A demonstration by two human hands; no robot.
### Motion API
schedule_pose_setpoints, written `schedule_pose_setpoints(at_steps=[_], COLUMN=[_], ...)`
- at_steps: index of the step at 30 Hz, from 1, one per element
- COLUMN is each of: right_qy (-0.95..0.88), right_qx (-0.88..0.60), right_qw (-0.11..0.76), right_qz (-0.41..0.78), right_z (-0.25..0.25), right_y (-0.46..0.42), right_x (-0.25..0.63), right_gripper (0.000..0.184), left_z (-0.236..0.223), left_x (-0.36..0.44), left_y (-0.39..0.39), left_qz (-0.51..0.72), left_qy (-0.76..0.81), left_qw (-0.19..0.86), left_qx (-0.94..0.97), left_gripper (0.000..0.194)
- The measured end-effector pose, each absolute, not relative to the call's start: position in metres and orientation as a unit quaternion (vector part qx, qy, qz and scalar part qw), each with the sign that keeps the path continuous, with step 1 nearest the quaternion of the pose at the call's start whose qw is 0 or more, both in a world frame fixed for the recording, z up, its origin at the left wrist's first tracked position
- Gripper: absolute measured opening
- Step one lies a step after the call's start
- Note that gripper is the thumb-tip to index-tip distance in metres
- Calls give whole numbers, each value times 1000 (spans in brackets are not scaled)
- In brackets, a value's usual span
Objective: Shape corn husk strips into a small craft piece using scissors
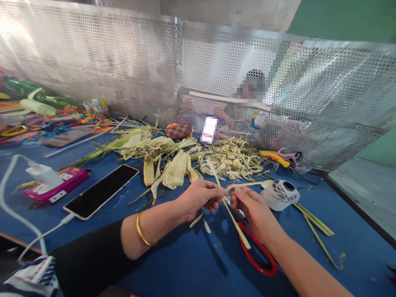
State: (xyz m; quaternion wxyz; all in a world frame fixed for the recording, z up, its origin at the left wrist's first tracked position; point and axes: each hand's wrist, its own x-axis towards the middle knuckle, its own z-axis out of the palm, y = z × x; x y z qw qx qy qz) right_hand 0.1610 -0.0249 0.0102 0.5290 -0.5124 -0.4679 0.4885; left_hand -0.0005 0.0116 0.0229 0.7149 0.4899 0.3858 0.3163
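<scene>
My left hand (199, 197) and my right hand (252, 208) meet over the blue table (192, 264), both pinched on thin pale leaf strips (232, 217) that cross between them. One strip runs down toward me, another points right. A gold bangle (141, 231) is on my left wrist. Red-handled scissors (258, 253) lie on the table under my right hand.
Behind my hands lie a heap of leaves (161, 154) and shredded strips (235, 156). A phone (100, 190) on a cable and a pink box (57, 186) sit at left, a small white fan (280, 194) at right. A perforated metal screen (123, 70) backs the table, with a person behind it.
</scene>
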Motion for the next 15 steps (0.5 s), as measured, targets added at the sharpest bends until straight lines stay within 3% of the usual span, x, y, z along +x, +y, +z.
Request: schedule_pose_setpoints(at_steps=[3,7,13,15], right_qy=[-403,-383,-382,-417], right_qx=[-490,-500,-543,-572], right_qw=[563,569,566,564], right_qz=[529,529,489,425], right_z=[9,10,1,-1], right_y=[-23,-25,-20,-17], right_x=[160,159,161,166], right_gripper=[33,33,36,35], left_z=[22,21,23,23], left_x=[0,2,3,2], left_y=[9,8,8,9], left_qz=[282,261,239,236], left_qy=[375,396,414,420], left_qw=[726,701,681,676], left_qx=[503,533,555,558], left_gripper=[41,34,31,31])
